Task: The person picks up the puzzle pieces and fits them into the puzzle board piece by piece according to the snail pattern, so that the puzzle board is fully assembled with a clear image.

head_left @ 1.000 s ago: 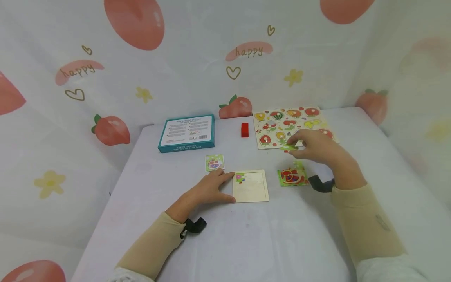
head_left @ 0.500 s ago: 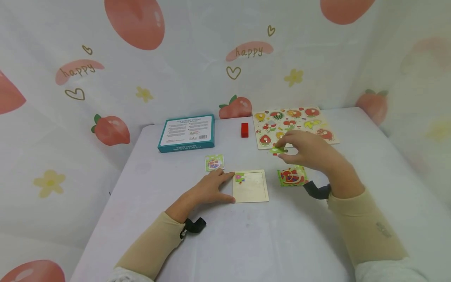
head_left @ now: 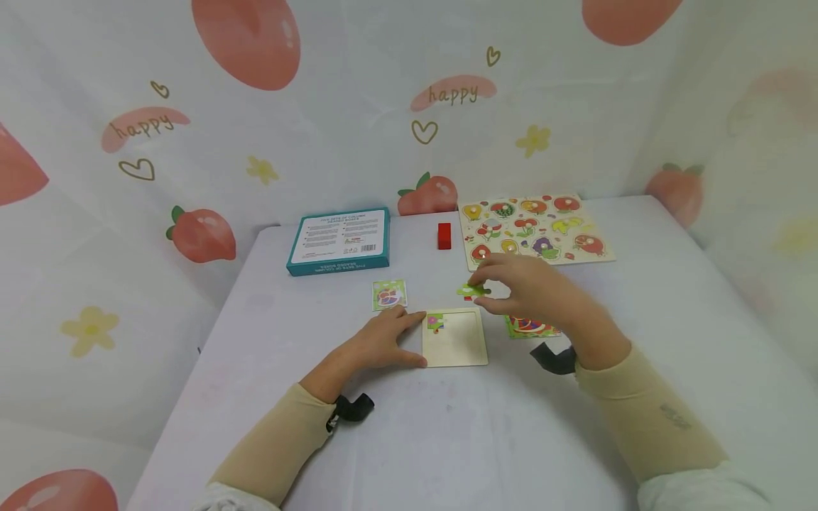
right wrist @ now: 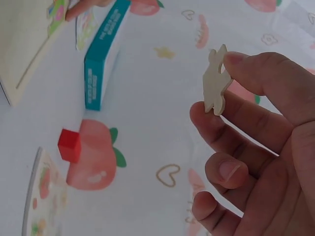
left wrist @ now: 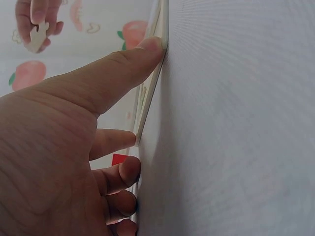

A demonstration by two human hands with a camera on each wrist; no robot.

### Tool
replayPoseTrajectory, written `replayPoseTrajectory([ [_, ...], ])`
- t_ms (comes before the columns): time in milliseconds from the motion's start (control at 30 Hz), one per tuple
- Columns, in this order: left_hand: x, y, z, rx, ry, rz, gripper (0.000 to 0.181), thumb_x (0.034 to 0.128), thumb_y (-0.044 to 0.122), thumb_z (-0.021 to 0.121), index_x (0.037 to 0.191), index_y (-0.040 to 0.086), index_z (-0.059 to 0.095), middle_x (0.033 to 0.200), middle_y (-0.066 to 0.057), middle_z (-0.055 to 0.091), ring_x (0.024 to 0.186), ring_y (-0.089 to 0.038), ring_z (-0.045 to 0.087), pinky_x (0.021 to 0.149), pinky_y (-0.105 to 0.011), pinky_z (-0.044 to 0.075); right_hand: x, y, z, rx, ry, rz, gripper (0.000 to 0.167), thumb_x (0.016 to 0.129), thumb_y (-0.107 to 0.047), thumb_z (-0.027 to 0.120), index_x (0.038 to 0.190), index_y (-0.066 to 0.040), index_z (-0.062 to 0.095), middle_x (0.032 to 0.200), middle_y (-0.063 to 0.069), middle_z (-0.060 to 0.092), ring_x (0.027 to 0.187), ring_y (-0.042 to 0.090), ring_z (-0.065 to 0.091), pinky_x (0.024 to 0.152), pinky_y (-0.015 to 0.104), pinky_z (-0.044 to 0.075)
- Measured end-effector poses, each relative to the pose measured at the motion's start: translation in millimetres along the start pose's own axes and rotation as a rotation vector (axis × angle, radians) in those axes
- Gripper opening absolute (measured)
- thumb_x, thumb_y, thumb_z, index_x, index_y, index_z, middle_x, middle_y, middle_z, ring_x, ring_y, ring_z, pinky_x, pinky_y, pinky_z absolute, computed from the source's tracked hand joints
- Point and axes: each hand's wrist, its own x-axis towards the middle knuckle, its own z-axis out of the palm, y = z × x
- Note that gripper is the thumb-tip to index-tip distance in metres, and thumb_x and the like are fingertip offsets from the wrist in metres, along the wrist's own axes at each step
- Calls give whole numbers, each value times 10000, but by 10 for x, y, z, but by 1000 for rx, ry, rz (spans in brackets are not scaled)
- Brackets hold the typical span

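My right hand (head_left: pixel 533 284) pinches a green jigsaw puzzle piece (head_left: pixel 471 290) between thumb and fingers, held above the far edge of a pale wooden puzzle tray (head_left: pixel 455 349). In the right wrist view the plain wooden back of the puzzle piece (right wrist: pixel 214 84) shows. A single piece with a pink flower (head_left: pixel 435 321) lies in the tray's far-left corner. Along the tray's left edge, my left hand (head_left: pixel 380 341) rests with thumb and index finger spread apart, touching the rim. Loose colourful puzzle pieces (head_left: pixel 532 327) lie right of the tray, partly hidden by my right hand.
A small picture card (head_left: pixel 389 294) lies just beyond my left hand. Farther back are a teal box (head_left: pixel 339 241), a red block (head_left: pixel 444 235) and a fruit knob puzzle board (head_left: pixel 537 228). A printed cloth backdrop rises behind the table.
My right hand has moved left and toward me, carrying the puzzle piece from near the fruit board to the tray's far edge. My left hand stays at the tray.
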Motion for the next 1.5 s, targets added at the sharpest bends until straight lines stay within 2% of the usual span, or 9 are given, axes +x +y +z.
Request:
replayPoseTrajectory([
  [100, 11, -9, -1, 9, -5, -2, 912, 808, 533, 841, 1566, 201, 458, 1095, -2, 459, 990, -180, 437, 800, -346, 405, 34, -13, 80, -4, -11, -33, 239, 901, -270, 800, 1104, -148, 774, 1107, -37, 673, 953, 150, 663, 809, 347, 542],
  [333, 27, -25, -3, 22, -11, -6, 925, 810, 564, 827, 1574, 208, 445, 1104, 2, 463, 993, -177, 445, 795, -338, 409, 116, -69, 264, -36, -74, -43, 248, 903, -277, 808, 1113, -146, 784, 1077, -30, 670, 933, 165, 662, 802, 322, 540],
  [767, 3, -23, 2, 16, 8, 14, 915, 803, 552, 839, 1561, 201, 466, 1077, -1, 461, 960, -172, 441, 779, -334, 398, 233, -42, 635, -55, -167, 22, 261, 894, -254, 825, 1129, -149, 782, 1092, -3, 684, 967, 195, 664, 856, 364, 546],
  [1200, 5, -13, 8, 8, 5, 12, 920, 799, 554, 840, 1561, 200, 465, 1082, -8, 468, 957, -177, 440, 784, -343, 399, 265, 90, 810, -6, -206, 67, 260, 919, -285, 799, 1130, -134, 791, 1082, -11, 680, 989, 179, 654, 881, 357, 539],
  [1500, -10, 6, -8, 11, 7, 5, 913, 801, 541, 845, 1558, 195, 470, 1097, 1, 475, 971, -171, 441, 792, -341, 404, 272, 233, 900, 29, -201, 31, 223, 929, -267, 786, 1107, -134, 802, 1070, -15, 672, 964, 158, 641, 874, 357, 530],
])
